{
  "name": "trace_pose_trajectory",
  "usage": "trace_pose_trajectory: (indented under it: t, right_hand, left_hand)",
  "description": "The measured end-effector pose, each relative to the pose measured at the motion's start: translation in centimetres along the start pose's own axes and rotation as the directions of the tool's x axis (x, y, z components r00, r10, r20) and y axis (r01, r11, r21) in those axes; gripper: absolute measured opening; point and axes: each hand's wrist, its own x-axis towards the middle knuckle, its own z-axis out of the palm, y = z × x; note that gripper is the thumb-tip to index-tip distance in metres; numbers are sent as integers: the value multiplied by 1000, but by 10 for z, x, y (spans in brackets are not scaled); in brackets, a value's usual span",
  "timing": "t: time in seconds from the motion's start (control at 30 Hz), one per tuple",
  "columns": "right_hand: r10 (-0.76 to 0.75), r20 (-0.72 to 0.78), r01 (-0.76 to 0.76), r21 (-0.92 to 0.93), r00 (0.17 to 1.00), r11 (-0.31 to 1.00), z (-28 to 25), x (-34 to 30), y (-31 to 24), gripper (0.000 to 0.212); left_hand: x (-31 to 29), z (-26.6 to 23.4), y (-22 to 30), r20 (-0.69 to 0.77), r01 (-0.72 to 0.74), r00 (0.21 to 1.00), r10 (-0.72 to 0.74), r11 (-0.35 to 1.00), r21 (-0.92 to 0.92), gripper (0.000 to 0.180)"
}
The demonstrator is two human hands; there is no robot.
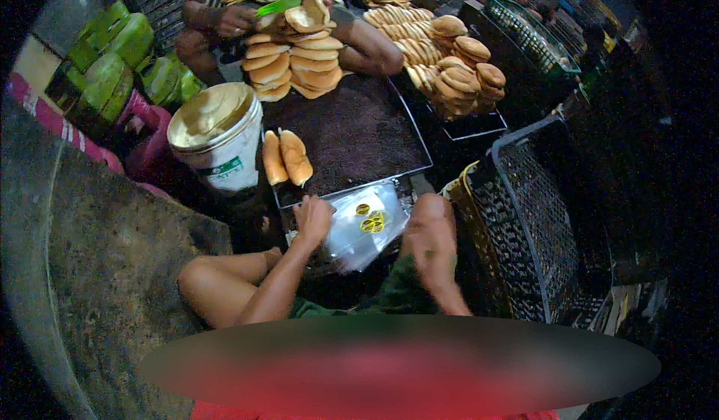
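Dim work area; worn, stained floor point(135, 255) at left, dark tray point(359, 131) with a pale metal edge set ahead of the seated person. Clear plastic bags point(348, 244) lie flat in front of the tray's near edge, between the person's knees; round yellow-and-black labels point(372, 222) show on them. Left hand point(314, 219): at the bags' left edge, fingers bent by the tray rim; cannot tell whether it grips the plastic. Right hand point(434, 254): blurred, at the right knee, apart from the bags; finger closure cannot be told. Two long bread rolls point(285, 158) rest side by side on the tray's left part, beyond the left hand. White bucket point(228, 167), pale cream inside, stands left of the tray. Opposite, a co-worker holds a bright green spatula point(278, 5) and an opened bun point(308, 17) above stacked buns point(293, 64). Dark crate point(535, 225) at right, beside the right knee.
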Motion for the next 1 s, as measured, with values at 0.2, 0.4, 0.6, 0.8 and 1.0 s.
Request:
trace_pose_trajectory:
  t: [0.2, 0.4, 0.6, 0.8, 1.0]
  right_hand:
    - [213, 161, -252, 287, 964, 924, 108, 39, -28, 14]
    - [216, 376, -179, -133, 901, 975, 262, 209, -76, 75]
    - [261, 654, -132, -240, 710, 962, 349, 255, -19, 66]
    - [103, 802, -617, 363, 588, 698, 257, 219, 96, 35]
    - [271, 669, -668, 452, 692, 591, 206, 167, 34, 35]
  left_hand:
    - [6, -67, -4, -400, 63, 879, -261, 894, -444, 30]
    - [-1, -168, -31, -244, -301, 853, -461, -51, -952, 21]
    - [-11, -197, -33, -125, -280, 907, -402, -354, -892, 21]
    - [1, -168, -40, -37, -238, 901, -433, -420, -876, 16]
    - [29, -106, -49, 121, -344, 667, -735, -448, -825, 26]
